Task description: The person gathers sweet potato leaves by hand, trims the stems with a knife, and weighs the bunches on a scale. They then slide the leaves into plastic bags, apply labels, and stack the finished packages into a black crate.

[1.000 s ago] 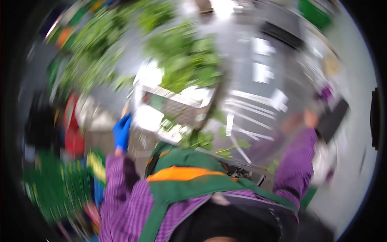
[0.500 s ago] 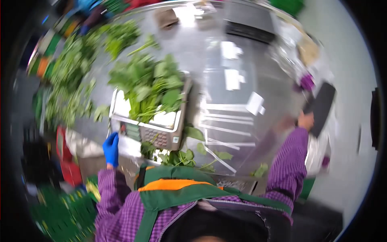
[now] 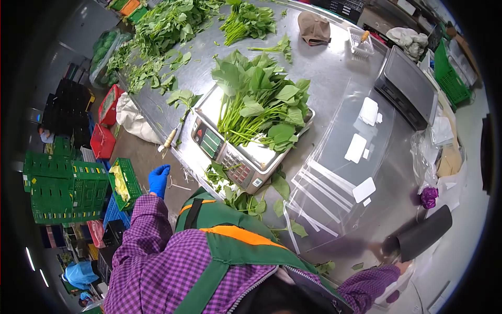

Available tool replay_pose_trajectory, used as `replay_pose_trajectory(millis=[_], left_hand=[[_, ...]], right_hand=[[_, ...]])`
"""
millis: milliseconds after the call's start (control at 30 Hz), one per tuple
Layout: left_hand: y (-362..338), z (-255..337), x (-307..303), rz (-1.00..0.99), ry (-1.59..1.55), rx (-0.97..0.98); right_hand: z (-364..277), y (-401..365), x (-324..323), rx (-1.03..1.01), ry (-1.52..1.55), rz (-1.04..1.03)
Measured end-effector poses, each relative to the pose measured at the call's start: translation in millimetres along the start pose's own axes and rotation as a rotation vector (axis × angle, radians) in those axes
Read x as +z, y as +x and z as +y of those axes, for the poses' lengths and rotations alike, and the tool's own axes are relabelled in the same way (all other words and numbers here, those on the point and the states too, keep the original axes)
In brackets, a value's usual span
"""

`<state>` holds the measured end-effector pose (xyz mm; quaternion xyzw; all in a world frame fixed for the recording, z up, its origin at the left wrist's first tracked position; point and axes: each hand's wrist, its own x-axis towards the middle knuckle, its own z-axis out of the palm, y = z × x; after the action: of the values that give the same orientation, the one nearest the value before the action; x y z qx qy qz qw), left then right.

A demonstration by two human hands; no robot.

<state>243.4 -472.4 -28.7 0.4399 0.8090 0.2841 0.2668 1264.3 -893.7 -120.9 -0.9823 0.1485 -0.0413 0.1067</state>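
A digital scale (image 3: 236, 168) stands on the metal table with a bunch of leafy greens (image 3: 261, 102) on its pan. My left hand (image 3: 158, 180), in a blue glove, hangs off the table's front edge, left of the scale, its fingers drawn together around nothing visible. At the lower right, my bare right hand (image 3: 402, 267) is at the lower edge of a black curved sheet-like object (image 3: 424, 234); most of its fingers are hidden. White strips (image 3: 325, 192) and white labels (image 3: 355, 148) lie between the scale and that object.
More greens (image 3: 172, 26) cover the table's far left. A brown cap (image 3: 314, 28), a white basket (image 3: 360, 43) and a black flat device (image 3: 407, 86) are along the far side. Green crates (image 3: 73, 183) stack at the left. A person in blue (image 3: 80, 275) is at lower left.
The view has turned, so the table appears rotated and the scale further right. My right hand and the black object appear lower in the view. The greens remain on the scale.
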Motion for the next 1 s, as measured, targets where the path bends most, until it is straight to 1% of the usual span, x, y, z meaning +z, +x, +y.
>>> replay_pose_trajectory(millis=[33, 67, 100, 133, 167, 200, 233, 267, 333, 367, 433, 467, 500, 533, 567, 600, 633, 667, 700, 733, 767, 800, 833, 867, 900, 933, 967, 1000], left_hand=[[-1.7, 10.9, 4.6, -0.009, -0.011, -0.003], [-3.7, 22.8, 9.1, -0.02, -0.022, -0.008], [-3.7, 34.9, 13.5, -0.021, -0.021, -0.014], [-1.8, 49.6, 19.4, -0.046, -0.057, 0.051], [1.0, 59.5, 26.5, -0.076, -0.097, 0.116], [2.5, 68.8, 33.1, -0.089, -0.101, 0.111], [6.6, 76.2, 39.6, -0.123, -0.155, 0.195], [10.0, 83.5, 46.0, -0.158, -0.21, 0.28], [9.9, 101.3, 57.2, -0.195, -0.251, 0.281], [6.3, 111.6, 61.5, -0.22, -0.286, 0.282], [-1.4, 136.2, 68.4, -0.256, -0.303, 0.249], [1.0, 142.7, 72.3, -0.287, -0.337, 0.247], [4.2, 147.6, 76.8, -0.318, -0.37, 0.245], [6.8, 151.7, 82.9, -0.347, -0.401, 0.333], [5.5, 161.6, 86.2, -0.37, -0.438, 0.307], [5.8, 168.2, 90.7, -0.393, -0.469, 0.314], [7.1, 173.3, 95.0, -0.415, -0.503, 0.32], [7.7, 177.4, 98.0, -0.424, -0.519, 0.313], [5.1, 186.8, 96.7, -0.439, -0.516, 0.277], [6.3, 186.8, 100.5, -0.453, -0.559, 0.293], [8.3, 185.8, 103.8, -0.47, -0.599, 0.306], [11.2, 184.5, 107.2, -0.465, -0.586, 0.342], [11.4, 189.7, 106.8, -0.489, -0.593, 0.331], [10.2, 200.1, 103.4, -0.493, -0.525, 0.398], [9.9, 209.2, 102.1, -0.495, -0.46, 0.469], [11.5, 214.4, 104.4, -0.488, -0.434, 0.551], [13.1, 215.2, 108.8, -0.515, -0.446, 0.548], [14.9, 216.5, 112.7, -0.52, -0.399, 0.585]], right_hand=[[15.7, -17.2, -0.2, -0.445, 0.04, -0.095], [10.0, -36.2, -4.5, -0.451, 0.036, -0.096], [-19.7, -72.4, -20.2, -0.479, 0.099, 0.078], [-36.5, -94.0, -35.2, -0.501, 0.159, 0.254], [-35.8, -77.7, -29.1, -0.672, 0.383, 0.186], [-32.6, -63.4, -29.7, -0.689, 0.416, 0.131], [-54.4, -75.0, -44.4, -0.703, 0.452, 0.077], [-65.0, -74.0, -49.2, -0.701, 0.445, 0.09], [-79.4, -71.0, -61.4, -0.737, 0.65, 0.072], [-87.0, -75.6, -74.6, -0.738, 0.636, 0.085], [-118.0, -112.3, -122.8, -0.989, 0.376, 0.289], [-134.0, -140.0, -149.3, -0.921, 0.268, 0.251], [-144.0, -168.9, -160.6, -0.918, 0.262, 0.261], [-152.2, -197.1, -171.5, -0.85, 0.437, 0.211], [-153.7, -227.2, -183.6, -0.779, 0.61, 0.162], [-149.7, -262.9, -197.1, -0.762, 0.43, 0.142], [-171.7, -337.1, -219.1, -0.468, 0.828, 0.007], [-159.8, -372.4, -222.0, -0.62, 0.701, 0.045], [-157.7, -424.1, -232.3, -0.561, 0.653, -0.046], [-138.9, -447.9, -226.4, -0.555, 0.606, -0.155], [-109.1, -460.5, -206.0, -0.584, 0.47, -0.172], [-103.3, -476.5, -216.7, -0.812, 0.036, -0.391], [-112.0, -508.7, -226.7, -0.704, -0.069, -0.718], [-130.7, -546.4, -239.7, -0.832, 0.004, -0.805], [-156.1, -575.6, -245.8, -0.975, -0.001, -0.697], [-181.3, -600.7, -244.4, -1.06, 0.144, -0.633], [-213.0, -626.4, -246.5, -1.235, 0.292, -0.616], [-239.8, -652.4, -246.3, -1.289, 0.421, -0.637]])
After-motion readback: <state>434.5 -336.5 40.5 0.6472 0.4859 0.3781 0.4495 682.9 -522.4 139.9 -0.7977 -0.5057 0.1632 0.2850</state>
